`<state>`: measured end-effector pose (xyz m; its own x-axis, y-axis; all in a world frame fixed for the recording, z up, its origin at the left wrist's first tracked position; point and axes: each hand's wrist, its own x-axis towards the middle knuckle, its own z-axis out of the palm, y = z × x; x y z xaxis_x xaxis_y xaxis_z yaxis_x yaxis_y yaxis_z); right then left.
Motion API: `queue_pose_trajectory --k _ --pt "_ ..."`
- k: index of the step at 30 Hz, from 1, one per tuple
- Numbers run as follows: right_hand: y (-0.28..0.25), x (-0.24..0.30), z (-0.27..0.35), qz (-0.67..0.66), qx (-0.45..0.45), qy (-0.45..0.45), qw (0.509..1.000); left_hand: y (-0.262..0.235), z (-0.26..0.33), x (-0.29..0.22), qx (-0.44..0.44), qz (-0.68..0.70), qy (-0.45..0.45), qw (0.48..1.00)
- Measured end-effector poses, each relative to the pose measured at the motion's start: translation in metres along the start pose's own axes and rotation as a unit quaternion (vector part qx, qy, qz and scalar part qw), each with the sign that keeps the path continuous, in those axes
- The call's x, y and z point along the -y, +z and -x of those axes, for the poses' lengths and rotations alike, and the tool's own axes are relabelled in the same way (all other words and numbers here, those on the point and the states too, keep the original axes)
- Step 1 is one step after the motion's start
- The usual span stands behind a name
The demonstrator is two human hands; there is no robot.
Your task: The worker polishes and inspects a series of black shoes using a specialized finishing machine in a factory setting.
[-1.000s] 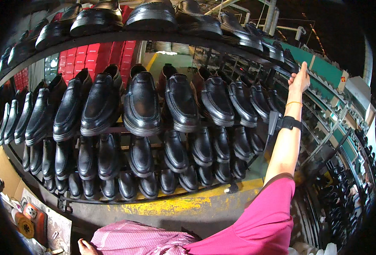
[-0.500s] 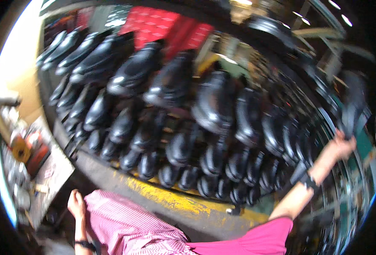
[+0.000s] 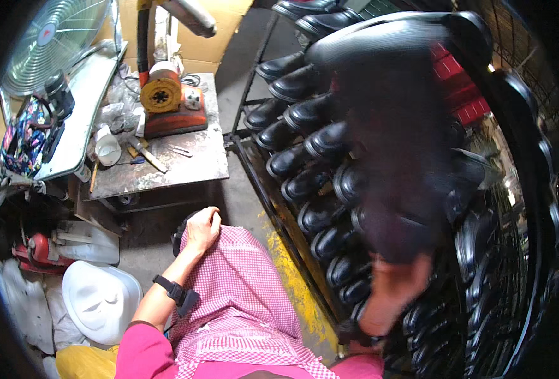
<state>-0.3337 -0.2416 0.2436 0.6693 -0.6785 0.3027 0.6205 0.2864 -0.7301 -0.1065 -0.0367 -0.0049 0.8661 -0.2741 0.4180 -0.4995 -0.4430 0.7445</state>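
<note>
My right hand (image 3: pixel 393 284) is raised in front of the rack, its fingers closed round the near end of a black shoe (image 3: pixel 396 145). Motion smears both, and the shoe looms large and dark, covering part of the rack behind it. At the edge of my pink checked apron (image 3: pixel 241 265), over my knee, lies my left hand (image 3: pixel 202 230) with its fingers curled in. A dark edge shows beside it; what those fingers hold, if anything, is hidden. Rows of shiny black shoes (image 3: pixel 320 211) fill the rack to the right, toes mostly toward me.
A worn worktable (image 3: pixel 197 158) at the left carries an orange machine (image 3: pixel 175 117), a hammer (image 3: pixel 147 155) and a white cup (image 3: pixel 107 148). Behind it stands a fan (image 3: pixel 46 38). A white plastic container (image 3: pixel 99 300) is by my left arm. The rack's black frame (image 3: pixel 273 211) runs along a yellow floor stripe (image 3: pixel 292 278).
My view has swung left, bringing the worktable and fan nearer the middle. My right hand has brought the black shoe in from the far right. My left hand stays by the apron.
</note>
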Motion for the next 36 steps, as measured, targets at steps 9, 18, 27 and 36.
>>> queue_pose_trajectory --k 9,18,27,36 --pt "0.050 -0.244 -0.068 -0.002 -0.054 0.333 0.942 -0.030 -0.020 0.033 -0.005 0.024 -0.004 1.000" --pt "0.102 -0.354 -0.144 -0.037 -0.073 0.307 0.948 -0.037 -0.055 0.057 0.029 0.067 -0.025 0.997" --pt "0.177 -0.429 -0.254 -0.125 -0.094 0.239 0.958 -0.035 -0.081 0.067 0.034 0.063 -0.022 0.997" --pt "0.233 -0.466 -0.312 -0.182 -0.092 0.227 0.952 -0.037 -0.088 0.074 0.031 0.064 -0.038 0.997"
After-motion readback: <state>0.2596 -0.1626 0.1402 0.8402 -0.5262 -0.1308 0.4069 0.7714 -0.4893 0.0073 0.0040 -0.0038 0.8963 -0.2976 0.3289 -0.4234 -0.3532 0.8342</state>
